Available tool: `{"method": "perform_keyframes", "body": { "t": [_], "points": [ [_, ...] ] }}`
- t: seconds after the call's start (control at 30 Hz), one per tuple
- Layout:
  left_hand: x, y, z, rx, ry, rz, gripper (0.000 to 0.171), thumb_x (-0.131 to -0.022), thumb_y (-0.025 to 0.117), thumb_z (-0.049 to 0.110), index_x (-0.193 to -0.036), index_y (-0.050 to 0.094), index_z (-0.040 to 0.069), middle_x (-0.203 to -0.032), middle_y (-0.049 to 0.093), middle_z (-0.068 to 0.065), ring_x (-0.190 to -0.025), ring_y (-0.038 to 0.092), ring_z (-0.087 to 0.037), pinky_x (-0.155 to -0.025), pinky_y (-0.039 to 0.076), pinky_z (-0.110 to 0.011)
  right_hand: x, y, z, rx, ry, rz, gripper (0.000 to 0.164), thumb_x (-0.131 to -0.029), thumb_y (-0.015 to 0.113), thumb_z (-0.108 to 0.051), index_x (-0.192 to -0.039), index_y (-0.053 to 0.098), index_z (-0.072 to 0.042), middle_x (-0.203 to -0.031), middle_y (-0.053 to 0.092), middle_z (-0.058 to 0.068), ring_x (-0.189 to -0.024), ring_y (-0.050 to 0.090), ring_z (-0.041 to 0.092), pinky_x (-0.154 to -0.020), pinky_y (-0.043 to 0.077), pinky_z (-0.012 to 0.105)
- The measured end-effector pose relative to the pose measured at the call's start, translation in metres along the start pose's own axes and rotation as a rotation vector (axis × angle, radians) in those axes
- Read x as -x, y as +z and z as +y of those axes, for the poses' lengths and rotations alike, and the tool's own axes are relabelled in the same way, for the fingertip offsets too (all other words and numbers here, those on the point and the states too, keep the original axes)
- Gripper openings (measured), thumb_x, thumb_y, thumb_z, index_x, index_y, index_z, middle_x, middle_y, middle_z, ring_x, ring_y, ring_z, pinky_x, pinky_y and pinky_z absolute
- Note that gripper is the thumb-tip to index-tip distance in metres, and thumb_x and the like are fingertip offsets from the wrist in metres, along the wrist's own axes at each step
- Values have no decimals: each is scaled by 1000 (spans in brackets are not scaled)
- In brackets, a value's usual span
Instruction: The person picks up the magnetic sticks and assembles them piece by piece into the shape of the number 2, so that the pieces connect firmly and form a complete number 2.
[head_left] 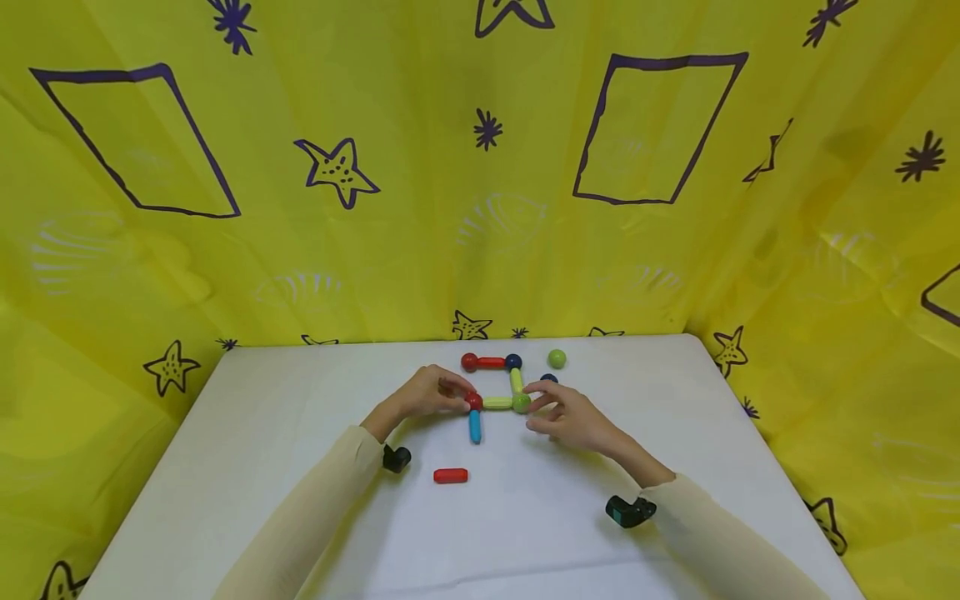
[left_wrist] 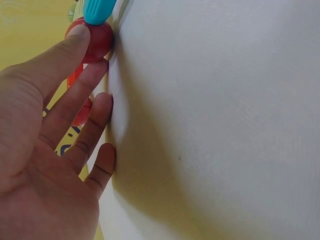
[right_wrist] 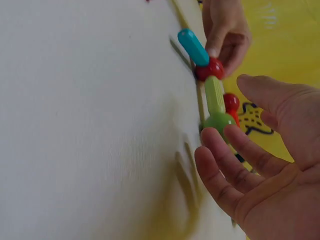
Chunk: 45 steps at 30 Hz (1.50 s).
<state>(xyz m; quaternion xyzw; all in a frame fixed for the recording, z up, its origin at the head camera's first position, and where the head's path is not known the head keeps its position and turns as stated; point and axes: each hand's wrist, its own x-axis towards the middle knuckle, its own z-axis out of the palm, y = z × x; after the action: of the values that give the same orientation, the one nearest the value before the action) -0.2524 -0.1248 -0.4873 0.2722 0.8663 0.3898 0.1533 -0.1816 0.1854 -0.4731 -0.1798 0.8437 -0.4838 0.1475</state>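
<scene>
My left hand (head_left: 435, 392) pinches the near red ball (head_left: 474, 401) between thumb and fingertips. A light blue rod (head_left: 475, 427) sticks out of that ball toward me. From it, a yellow-green rod (head_left: 497, 403) runs right to a green ball (head_left: 521, 403). A second yellow-green rod leads back to a dark blue ball (head_left: 513, 362), joined by a red rod (head_left: 491, 363) to a far red ball (head_left: 469, 362). My right hand (head_left: 573, 417) is beside the green ball, thumb and fingers spread apart; its fingertips overlap the ball in the right wrist view.
One red rod (head_left: 451, 476) lies loose on the white table (head_left: 540, 533), nearer me. Behind my right hand are a loose green ball (head_left: 557, 358) and a partly hidden dark blue ball (head_left: 550, 378). Yellow patterned cloth (head_left: 420, 250) hangs around the back and sides.
</scene>
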Motion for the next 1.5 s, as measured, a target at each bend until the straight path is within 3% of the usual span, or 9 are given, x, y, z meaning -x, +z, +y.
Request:
{"method": "perform_keyframes", "body": {
  "t": [0.4, 0.73, 0.87, 1.03, 1.27, 1.5],
  "points": [
    [1, 0, 0, 1, -13, 2, 25, -90, 81, 19, -115, 79, 14, -97, 74, 5, -88, 57, -15, -77, 48, -27, 12, -22, 12, 68, 2, 116, 47, -94, 76, -13, -137, 58, -6, -117, 70, 17, -84, 70, 21, -67, 59, 35],
    [0, -1, -1, 16, -35, -8, 26, -90, 81, 20, -115, 79, 15, -100, 74, 5, -88, 60, -15, -82, 50, -29, 2, -31, 17, 211, -23, 225, 43, -93, 77, -14, -134, 62, -9, -114, 71, 14, -84, 70, 22, -75, 56, 37],
    [0, -1, -1, 18, -40, -7, 25, -90, 81, 20, -115, 79, 16, -100, 74, 5, -89, 61, -15, -82, 50, -30, -6, -35, 21, 238, -35, 257, 43, -93, 77, -11, -134, 63, -7, -115, 70, 17, -78, 67, 20, -71, 54, 35],
    [0, 0, -3, 22, -42, -5, 25, -90, 82, 21, -115, 79, 16, -100, 74, 6, -89, 61, -15, -82, 50, -30, -15, -40, 24, 254, -40, 232, 45, -93, 76, -10, -136, 62, -6, -120, 66, 21, -75, 63, 17, -66, 51, 30],
    [-1, 0, -2, 24, -50, -5, 26, -90, 81, 20, -115, 79, 16, -100, 74, 5, -90, 61, -15, -83, 50, -30, -24, -47, 26, 267, -41, 106, 51, -94, 74, -9, -142, 58, -6, -134, 60, 25, -73, 62, 17, -69, 52, 32],
    [1, -1, 0, 14, -45, -6, 25, -91, 81, 20, -116, 79, 16, -103, 75, 5, -90, 61, -16, -84, 50, -30, -36, -50, 31, 265, -41, 37, 44, -95, 70, -3, -137, 61, -4, -132, 63, 24, -68, 57, 16, -68, 49, 30]
  ]
}}
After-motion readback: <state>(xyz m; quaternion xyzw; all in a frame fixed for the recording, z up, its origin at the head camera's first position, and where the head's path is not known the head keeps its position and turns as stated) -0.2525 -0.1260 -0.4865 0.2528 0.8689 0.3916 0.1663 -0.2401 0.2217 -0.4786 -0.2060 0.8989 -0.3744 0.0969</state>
